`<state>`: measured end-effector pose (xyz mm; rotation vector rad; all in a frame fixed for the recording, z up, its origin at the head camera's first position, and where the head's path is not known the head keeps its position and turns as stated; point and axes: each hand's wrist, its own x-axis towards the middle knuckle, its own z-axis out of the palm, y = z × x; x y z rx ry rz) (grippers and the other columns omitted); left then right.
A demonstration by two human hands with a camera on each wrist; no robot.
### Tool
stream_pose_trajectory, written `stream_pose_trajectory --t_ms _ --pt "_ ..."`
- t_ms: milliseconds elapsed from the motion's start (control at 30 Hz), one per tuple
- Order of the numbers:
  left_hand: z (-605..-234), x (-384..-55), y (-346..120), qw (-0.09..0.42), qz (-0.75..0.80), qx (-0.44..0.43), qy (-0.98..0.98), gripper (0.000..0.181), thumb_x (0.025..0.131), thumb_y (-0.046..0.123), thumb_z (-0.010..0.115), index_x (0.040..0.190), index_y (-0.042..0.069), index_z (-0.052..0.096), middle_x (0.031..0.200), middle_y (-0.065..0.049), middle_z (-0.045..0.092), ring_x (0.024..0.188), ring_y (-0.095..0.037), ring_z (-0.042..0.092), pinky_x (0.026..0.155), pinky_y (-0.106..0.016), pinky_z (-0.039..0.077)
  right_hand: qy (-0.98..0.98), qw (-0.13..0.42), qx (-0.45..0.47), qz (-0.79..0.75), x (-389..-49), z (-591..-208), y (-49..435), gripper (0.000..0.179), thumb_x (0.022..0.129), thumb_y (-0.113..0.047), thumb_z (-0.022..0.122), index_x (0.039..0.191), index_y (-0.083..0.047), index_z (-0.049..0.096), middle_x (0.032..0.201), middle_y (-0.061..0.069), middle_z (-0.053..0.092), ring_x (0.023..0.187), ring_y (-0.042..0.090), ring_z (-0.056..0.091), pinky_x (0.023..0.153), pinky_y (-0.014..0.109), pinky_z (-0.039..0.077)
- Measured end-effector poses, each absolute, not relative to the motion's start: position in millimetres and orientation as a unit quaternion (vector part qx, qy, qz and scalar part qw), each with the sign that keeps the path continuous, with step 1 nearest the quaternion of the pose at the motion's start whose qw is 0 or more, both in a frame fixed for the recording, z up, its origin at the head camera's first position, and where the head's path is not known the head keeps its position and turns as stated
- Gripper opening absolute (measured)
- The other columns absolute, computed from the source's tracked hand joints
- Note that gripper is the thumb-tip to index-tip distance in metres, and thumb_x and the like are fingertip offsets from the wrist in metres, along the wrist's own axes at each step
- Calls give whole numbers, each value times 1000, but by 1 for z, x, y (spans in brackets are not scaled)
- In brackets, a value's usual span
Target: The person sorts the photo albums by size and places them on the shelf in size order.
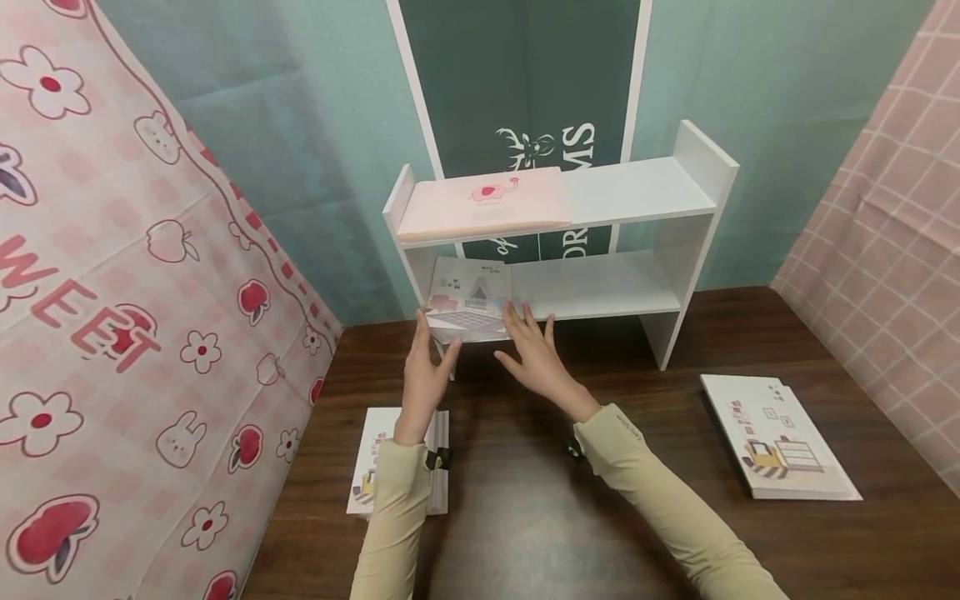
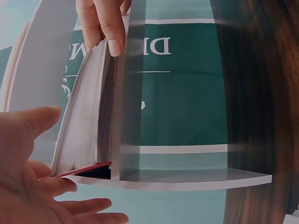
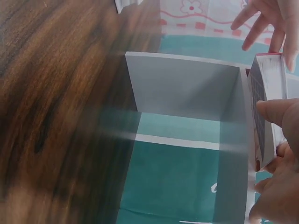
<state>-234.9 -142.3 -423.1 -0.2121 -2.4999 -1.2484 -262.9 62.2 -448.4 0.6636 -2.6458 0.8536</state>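
A white-covered stack of books (image 1: 472,283) lies flat on the left end of the lower board of a white two-tier shelf (image 1: 607,283), page edges facing me. My left hand (image 1: 425,375) is at the stack's left front corner, thumb and fingers spread apart. At the right end, my right hand (image 1: 542,360) touches the books with fairly straight fingers. In the right wrist view its thumb (image 3: 275,111) lies against the front edge of the books. The left wrist view shows the pale page block (image 2: 81,116) between the two hands.
Pink-covered books (image 1: 480,204) with an elephant picture lie on the upper board's left part. On the brown table (image 1: 510,517), one white book stack (image 1: 367,454) sits partly under the left forearm, and another stack (image 1: 780,442) is at the right. Patterned cloth hangs at both sides.
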Motion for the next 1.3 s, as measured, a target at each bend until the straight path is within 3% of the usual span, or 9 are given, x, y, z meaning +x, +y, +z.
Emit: stream_pose_trajectory --t_ms 400,633,767,1000,1300 --pt "-432 -224 -148 197 -450 -63 -869 75 90 44 55 148 28 11 152 -3 24 138 -18 25 109 -43 28 -852 209 195 439 -248 -467 63 82 89 -13 61 148 0 5 154 20 7 143 30 4 109 61 6" --pt "-439 -218 -152 202 -441 -52 -873 71 90 44 55 148 24 19 151 -5 28 137 -24 29 109 -44 28 -831 188 167 497 -234 -474 60 83 92 -16 57 149 -9 -3 156 11 -2 143 25 3 112 52 14" --pt "-444 -212 -154 201 -443 -39 -873 69 90 41 57 147 20 24 150 -7 30 136 -25 30 108 -45 29 -810 185 146 536 -226 -477 58 81 93 -18 55 150 -12 -2 157 6 -1 143 23 6 111 51 17" --pt "-451 -205 -157 193 -438 -16 -878 65 90 36 59 145 17 30 149 -8 31 135 -27 32 106 -48 31 -784 173 137 580 -216 -488 48 79 93 -17 56 150 -19 1 156 12 6 141 28 12 109 52 22" --pt "-465 -196 -164 176 -428 14 -886 63 89 42 59 143 15 38 147 -9 34 133 -31 34 105 -51 31 -785 134 151 585 -206 -505 35 74 92 -18 58 149 -6 12 152 20 16 138 32 22 107 48 29"
